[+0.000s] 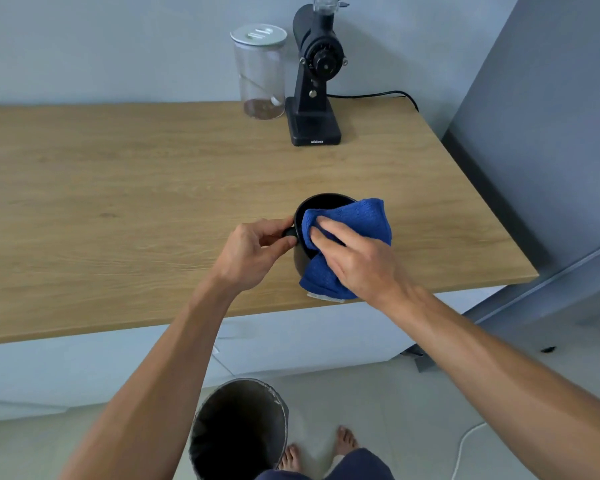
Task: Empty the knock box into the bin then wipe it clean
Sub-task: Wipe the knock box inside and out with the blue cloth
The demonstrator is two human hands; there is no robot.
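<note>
The knock box (321, 201) sits on the tabletop (146, 188) right between the person's hands, close to the front edge. The left hand (253, 251) pinches the black knob sticking out of its side, fingers curled round it. The right hand (354, 261) lies flat with straightish fingers, pressing a blue cloth (361, 220) down into the box (half of it spills over the rim). The bin (239, 427) stands on the floor below the left forearm. A grinder (314, 98) and jar (258, 71) sit well beyond both hands.

Blue cloth (354, 220); black knock box (323, 202) (wood-grain counter (153, 188)).
</note>
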